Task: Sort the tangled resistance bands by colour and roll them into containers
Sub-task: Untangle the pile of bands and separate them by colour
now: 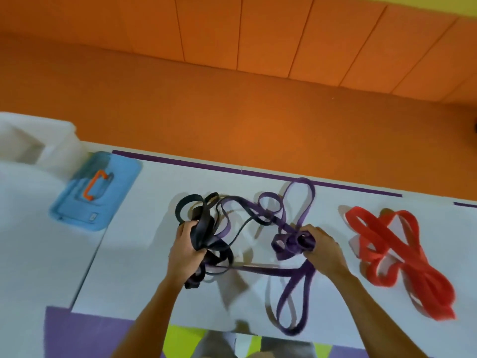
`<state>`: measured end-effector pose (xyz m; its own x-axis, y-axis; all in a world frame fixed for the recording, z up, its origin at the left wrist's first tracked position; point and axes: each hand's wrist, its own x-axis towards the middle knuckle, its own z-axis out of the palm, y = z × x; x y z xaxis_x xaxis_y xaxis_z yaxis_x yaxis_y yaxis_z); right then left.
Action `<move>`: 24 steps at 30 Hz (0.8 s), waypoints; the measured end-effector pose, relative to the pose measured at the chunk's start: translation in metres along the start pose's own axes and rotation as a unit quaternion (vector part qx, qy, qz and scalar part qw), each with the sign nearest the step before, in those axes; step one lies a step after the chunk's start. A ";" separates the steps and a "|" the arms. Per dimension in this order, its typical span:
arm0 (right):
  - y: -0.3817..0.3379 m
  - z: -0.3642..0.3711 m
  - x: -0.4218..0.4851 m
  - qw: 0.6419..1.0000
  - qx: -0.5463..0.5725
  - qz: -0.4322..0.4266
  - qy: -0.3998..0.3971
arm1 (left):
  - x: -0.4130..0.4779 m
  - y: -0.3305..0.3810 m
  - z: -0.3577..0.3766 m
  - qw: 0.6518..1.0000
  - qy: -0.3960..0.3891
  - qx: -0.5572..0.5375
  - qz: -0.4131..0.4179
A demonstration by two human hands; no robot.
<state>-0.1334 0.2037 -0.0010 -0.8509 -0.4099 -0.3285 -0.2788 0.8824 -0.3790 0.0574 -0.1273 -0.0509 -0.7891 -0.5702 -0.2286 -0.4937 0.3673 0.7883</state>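
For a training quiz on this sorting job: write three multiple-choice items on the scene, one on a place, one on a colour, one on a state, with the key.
1. Where do the red bands lie?
A. On the table, right of the right hand
B. Between the hands
C. On the floor

2. What colour is most of the bundle the left hand grips?
A. Red
B. Black
C. Yellow

3. How are the black bands and purple bands?
A. Rolled in containers
B. Lying apart
C. Entangled

Key: 1 A, they lie alone past the right hand; 2 B, dark straps fill its grip; 3 C, a black strand crosses the purple loops.
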 end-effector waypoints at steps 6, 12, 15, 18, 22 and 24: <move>0.009 -0.021 -0.012 0.998 -0.066 0.016 0.004 | 0.007 -0.005 -0.024 0.986 0.021 -0.162 -0.032; 0.009 0.010 -0.022 0.992 -0.098 0.054 -0.055 | 0.010 0.003 -0.034 0.976 0.049 -0.212 0.009; 0.006 0.016 -0.014 0.990 -0.089 0.030 -0.110 | 0.010 0.009 -0.034 0.977 0.058 -0.207 -0.016; -0.008 0.015 -0.003 0.990 -0.040 -0.026 -0.130 | 0.015 0.011 -0.032 0.980 0.049 -0.193 -0.010; -0.026 0.022 0.005 0.980 -0.041 -0.115 -0.155 | 0.014 0.024 -0.035 0.970 0.078 -0.230 -0.004; -0.036 0.029 0.009 0.975 -0.054 -0.136 -0.164 | 0.013 0.029 -0.039 0.963 0.097 -0.253 0.001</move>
<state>-0.1184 0.1621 -0.0151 -0.5551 -0.6687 -0.4946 -0.5351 0.7424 -0.4032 0.0472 -0.1525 -0.0090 -0.6819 -0.7149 -0.1546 -0.2125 -0.0087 0.9771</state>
